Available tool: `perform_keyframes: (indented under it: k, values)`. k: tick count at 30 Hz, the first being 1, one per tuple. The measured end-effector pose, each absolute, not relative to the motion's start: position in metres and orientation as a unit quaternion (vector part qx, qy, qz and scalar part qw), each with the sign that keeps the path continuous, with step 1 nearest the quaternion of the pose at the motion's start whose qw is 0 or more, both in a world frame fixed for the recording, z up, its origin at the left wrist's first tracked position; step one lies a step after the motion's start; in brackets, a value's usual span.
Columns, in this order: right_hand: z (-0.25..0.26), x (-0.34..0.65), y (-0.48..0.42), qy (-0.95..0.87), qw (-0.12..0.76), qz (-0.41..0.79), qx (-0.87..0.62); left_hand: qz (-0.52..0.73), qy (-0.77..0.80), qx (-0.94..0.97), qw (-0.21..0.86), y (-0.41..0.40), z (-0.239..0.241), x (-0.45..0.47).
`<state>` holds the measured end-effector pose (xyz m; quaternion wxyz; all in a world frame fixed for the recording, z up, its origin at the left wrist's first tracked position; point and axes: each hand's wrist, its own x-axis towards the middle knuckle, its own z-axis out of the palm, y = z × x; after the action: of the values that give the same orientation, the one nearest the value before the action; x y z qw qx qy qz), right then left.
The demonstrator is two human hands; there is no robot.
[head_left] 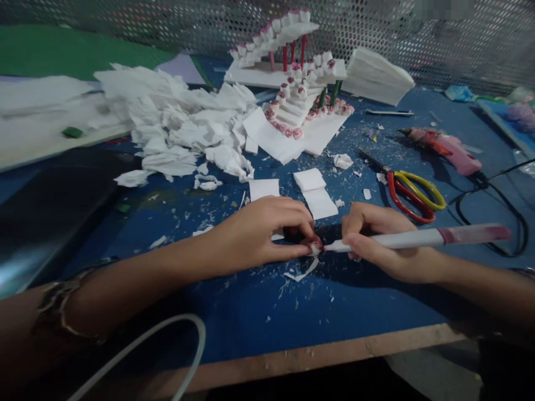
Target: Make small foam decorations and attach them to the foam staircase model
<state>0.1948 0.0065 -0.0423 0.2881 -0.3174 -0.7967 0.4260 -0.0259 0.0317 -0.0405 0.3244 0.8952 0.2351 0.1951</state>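
My left hand [261, 231] rests on the blue table [259, 312], fingers pinched around a small white paper piece [316, 247] with a red tip. My right hand [382, 245] grips a white marker [418, 238] with a pink end; its tip touches that paper piece. Two small white paper rectangles [314, 192] lie just beyond my hands, and a torn white scrap [301, 273] lies just under them.
A heap of crumpled white paper [175, 131] lies at the left. A white paper stair model with red-tipped pieces [292, 83] stands at the back. Red-and-yellow scissors [412, 192], a pink glue gun [447, 147] with black cord and a paper stack [376, 75] sit right.
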Motion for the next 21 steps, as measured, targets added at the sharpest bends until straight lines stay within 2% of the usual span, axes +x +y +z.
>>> perform_keyframes:
  k: [21]
  values:
    - [-0.0414, 0.1938, 0.0062, -0.797, 0.295, 0.432, -0.302, 0.196, 0.235, 0.898, 0.316, 0.0315, -0.0400, -0.0265]
